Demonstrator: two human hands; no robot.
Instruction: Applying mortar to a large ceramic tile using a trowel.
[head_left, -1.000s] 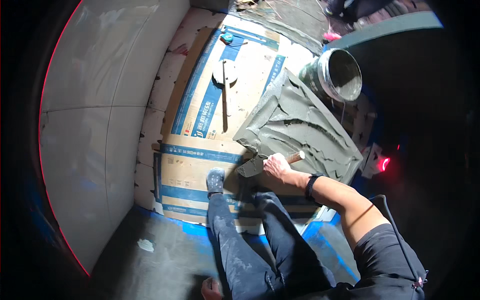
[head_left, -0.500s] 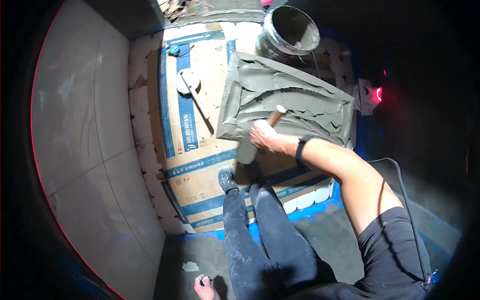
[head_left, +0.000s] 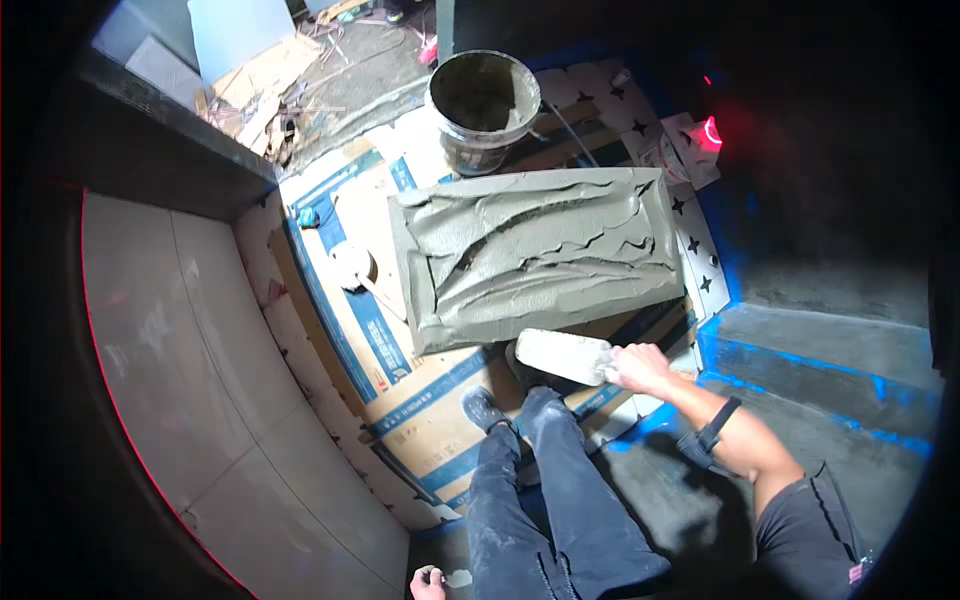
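My right hand (head_left: 637,367) grips the handle of a trowel, its long pale blade (head_left: 558,355) held just below the front edge of a rectangular slab (head_left: 530,260) thickly coated in ridged grey mortar. The slab lies on cardboard sheets (head_left: 430,435). My left hand (head_left: 428,583) is at the bottom edge beside my leg, fingers curled; what it holds, if anything, is hidden. Left of the slab are a white round disc (head_left: 350,266) with a stick across it and a small teal tape measure (head_left: 308,218).
A large bucket (head_left: 481,110) stands behind the slab. A tiled wall (head_left: 200,380) bounds the left. A glowing red laser device (head_left: 708,135) is at the right. Debris (head_left: 280,120) lies beyond the threshold at the back, and someone's foot (head_left: 393,14) shows there. A step (head_left: 820,370) edges the right.
The view has swung round. My right hand has moved from the slab's near left part toward the right, and the trowel's blade has turned from upright and grey to sideways, pale face up.
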